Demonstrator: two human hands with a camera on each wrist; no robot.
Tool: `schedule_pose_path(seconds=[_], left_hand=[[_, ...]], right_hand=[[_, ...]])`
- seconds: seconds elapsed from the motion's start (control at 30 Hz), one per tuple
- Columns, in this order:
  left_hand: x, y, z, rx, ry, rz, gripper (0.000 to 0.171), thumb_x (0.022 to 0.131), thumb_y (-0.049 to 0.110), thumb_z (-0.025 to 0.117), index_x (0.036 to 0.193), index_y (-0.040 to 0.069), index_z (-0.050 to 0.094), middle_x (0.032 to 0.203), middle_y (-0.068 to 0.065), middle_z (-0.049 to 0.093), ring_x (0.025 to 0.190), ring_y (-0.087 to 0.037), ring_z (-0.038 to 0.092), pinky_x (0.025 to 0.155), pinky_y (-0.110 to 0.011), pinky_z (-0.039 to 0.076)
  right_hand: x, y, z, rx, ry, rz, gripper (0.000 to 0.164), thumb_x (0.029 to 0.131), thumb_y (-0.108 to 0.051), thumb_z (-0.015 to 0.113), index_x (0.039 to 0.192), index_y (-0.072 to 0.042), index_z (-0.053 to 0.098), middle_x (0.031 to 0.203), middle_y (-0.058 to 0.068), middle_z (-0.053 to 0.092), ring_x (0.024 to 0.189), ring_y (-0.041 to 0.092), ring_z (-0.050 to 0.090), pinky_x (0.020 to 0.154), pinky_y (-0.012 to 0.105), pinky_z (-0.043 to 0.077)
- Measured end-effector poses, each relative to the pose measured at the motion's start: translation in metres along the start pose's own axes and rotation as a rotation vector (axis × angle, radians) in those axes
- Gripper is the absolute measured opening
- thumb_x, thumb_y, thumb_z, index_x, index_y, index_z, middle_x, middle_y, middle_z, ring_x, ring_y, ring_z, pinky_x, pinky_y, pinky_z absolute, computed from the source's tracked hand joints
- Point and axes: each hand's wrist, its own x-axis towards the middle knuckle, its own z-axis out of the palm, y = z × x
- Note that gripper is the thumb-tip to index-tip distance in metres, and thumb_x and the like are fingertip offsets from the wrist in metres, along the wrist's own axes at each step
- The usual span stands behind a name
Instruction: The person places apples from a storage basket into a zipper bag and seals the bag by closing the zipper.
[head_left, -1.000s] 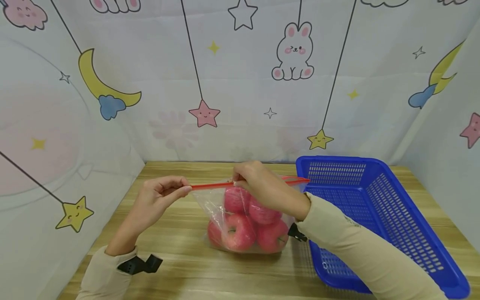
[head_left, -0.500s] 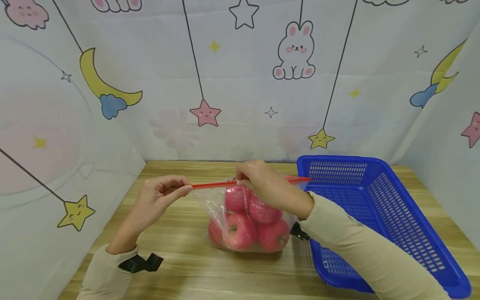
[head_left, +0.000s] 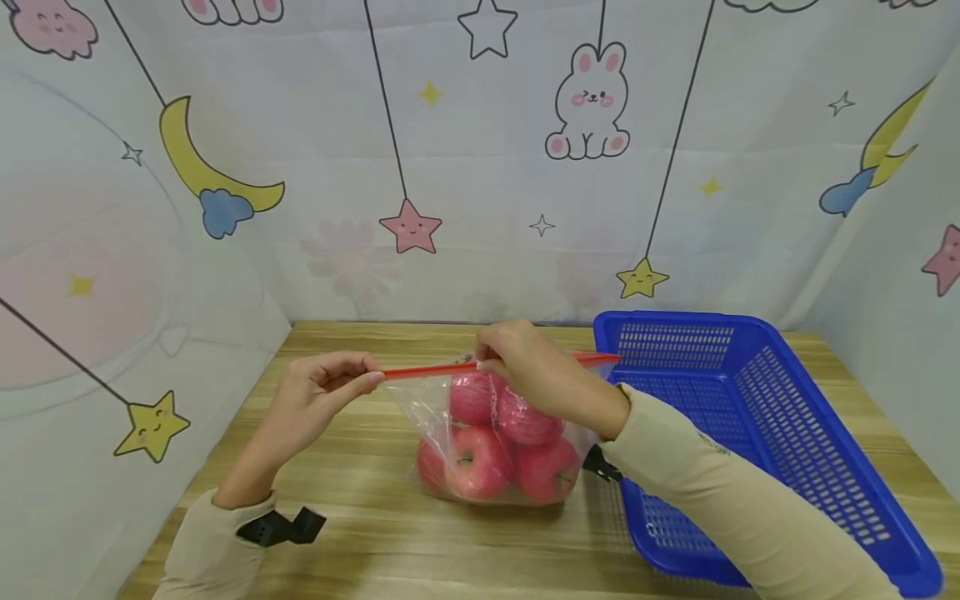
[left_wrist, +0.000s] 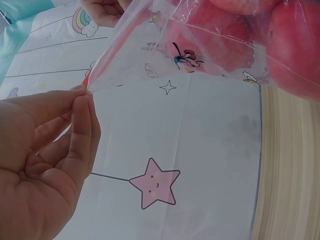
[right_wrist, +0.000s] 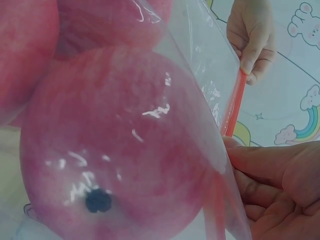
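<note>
A clear zip bag (head_left: 420,408) with a red seal strip stands upright on the table, full of several red apples (head_left: 480,462). My left hand (head_left: 322,396) pinches the left end of the strip between thumb and fingertips, as the left wrist view shows too. Partway along the strip, my right hand (head_left: 528,367) pinches it between thumb and curled fingers, above the upper apples. The strip's right end sticks out beyond that hand. In the right wrist view one large apple (right_wrist: 115,145) presses against the plastic beside the right hand (right_wrist: 275,185).
A blue plastic basket (head_left: 750,321) with slotted walls stands right of the bag, partly under my right forearm. The wood-grain table (head_left: 360,533) meets a white cloth backdrop (head_left: 480,167) printed with stars, moons and a bunny.
My right hand has slid slightly to the right along the red strip, pinching it. The left hand keeps its place at the strip's end, and the bag stays put.
</note>
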Motion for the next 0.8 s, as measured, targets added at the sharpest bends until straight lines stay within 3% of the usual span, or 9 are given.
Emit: schedule_pose_path(seconds=[0.8], left_hand=[[-0.0002,0.0002,0.0008,-0.010,-0.011,0.026,0.010,0.091,0.000,0.069,0.096,0.008,0.073,0.084,-0.001,0.068,0.067,-0.012,0.059,0.056,-0.025,0.047]], right_hand=[[-0.0039,0.0064,-0.0009,0.003,0.016,-0.006,0.007,0.090,0.000,0.070,0.090,-0.005,0.066,0.084,0.002,0.064,0.078,0.016,0.059,0.072,0.026,0.054]])
